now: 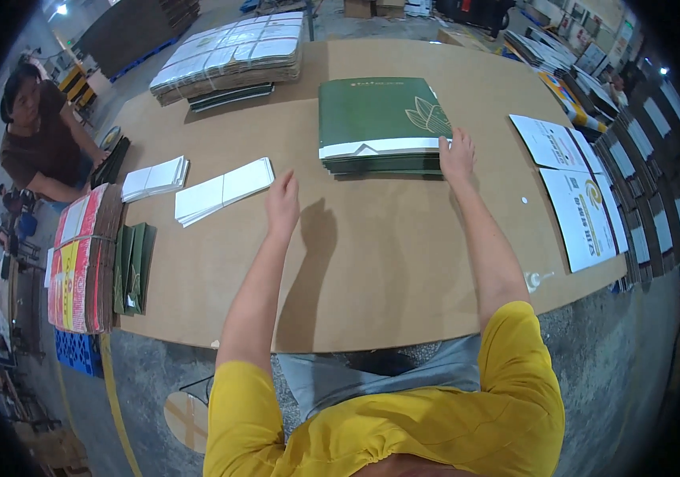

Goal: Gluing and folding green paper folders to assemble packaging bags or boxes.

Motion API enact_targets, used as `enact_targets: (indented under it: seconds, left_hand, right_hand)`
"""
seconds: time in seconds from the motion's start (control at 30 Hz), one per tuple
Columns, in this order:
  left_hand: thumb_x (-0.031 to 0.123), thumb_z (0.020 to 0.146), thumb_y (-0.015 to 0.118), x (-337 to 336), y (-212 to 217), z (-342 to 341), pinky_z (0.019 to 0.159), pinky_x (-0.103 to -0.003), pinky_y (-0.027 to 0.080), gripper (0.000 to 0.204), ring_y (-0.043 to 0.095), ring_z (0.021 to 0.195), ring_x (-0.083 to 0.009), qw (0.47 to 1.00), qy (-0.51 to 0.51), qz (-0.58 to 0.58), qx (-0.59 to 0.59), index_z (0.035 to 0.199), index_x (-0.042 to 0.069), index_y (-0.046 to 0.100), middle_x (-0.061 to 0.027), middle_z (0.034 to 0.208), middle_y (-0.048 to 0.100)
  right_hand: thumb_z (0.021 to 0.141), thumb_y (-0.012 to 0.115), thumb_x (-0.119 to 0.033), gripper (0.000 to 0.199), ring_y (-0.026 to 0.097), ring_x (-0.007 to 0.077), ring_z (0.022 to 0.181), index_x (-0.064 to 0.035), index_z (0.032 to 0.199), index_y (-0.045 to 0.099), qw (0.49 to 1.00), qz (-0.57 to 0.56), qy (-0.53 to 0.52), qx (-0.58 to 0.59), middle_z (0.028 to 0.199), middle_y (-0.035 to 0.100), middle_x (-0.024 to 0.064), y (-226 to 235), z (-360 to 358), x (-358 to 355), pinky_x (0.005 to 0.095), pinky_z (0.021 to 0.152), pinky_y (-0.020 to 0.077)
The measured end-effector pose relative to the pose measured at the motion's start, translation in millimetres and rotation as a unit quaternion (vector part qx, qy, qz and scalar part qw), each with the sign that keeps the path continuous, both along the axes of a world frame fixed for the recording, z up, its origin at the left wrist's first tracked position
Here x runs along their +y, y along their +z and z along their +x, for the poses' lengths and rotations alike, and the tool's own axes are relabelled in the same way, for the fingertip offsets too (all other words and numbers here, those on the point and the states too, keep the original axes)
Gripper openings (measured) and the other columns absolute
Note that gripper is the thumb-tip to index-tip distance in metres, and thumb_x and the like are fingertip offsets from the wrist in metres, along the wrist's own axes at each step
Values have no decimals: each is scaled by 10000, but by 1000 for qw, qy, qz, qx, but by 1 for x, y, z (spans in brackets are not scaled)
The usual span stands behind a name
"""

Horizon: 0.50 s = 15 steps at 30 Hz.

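Observation:
A stack of flat green printed sheets (380, 115) lies on the brown table, with a pale leaf drawing and a folded white strip along its near edge. My right hand (458, 157) is closed on the stack's near right corner, thumb at the white strip and the other fingers along the side. To the left, my left hand (283, 208) hovers over the table with fingers curled together. Whatever it may hold is hidden. Just beside it is a banded stack of white cards (225, 191), with a second white card stack (155, 178) farther left.
A big wrapped bundle (233, 52) stands at the far left of the table (372, 278). A tied red-and-yellow bundle (81, 258) and green folded pieces (133, 266) are at the left edge. White printed boards (582, 215) lie right. Another person (50, 135) works at left.

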<state>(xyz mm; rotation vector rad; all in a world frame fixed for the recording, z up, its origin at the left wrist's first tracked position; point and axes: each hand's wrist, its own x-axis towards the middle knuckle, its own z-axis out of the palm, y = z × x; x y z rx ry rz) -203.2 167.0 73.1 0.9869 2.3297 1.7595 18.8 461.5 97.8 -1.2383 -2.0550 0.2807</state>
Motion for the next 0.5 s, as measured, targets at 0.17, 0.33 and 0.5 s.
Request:
enact_targets:
  seconds: [0.17,0.33,0.5]
  left_hand:
    - [257,881,526,78,20,-29,712,-316,451,325,564,795,-167,977,-30,-130,-164,982,-30,638,-95,852,619]
    - [244,872,541,102,17,-39,597,-332,437,275,535,659,-144,973,-4,-224,-60,764,-4,591,-61,738,570]
    - [124,870,606,109,52,-22,506,-264,491,131,560,527,-146,956,-9,8,-293,808,40,528,-56,683,579]
  right_hand:
    - [880,497,-398,509,393,315,1256,-95,1289,490,997,-23,-15,-70,1376,417,138,-7,-13,8,515,1032,277]
    - [888,478,-420,510,379,317,1276,-99,1284,507,993,-55,5,-102,1377,423,149,-24,-11,5,519,1045,260]
    - [895,468,-431,523,370,317,1284,-91,1290,504,994,-78,12,-77,1378,422,155,-23,-3,7,529,1049,247]
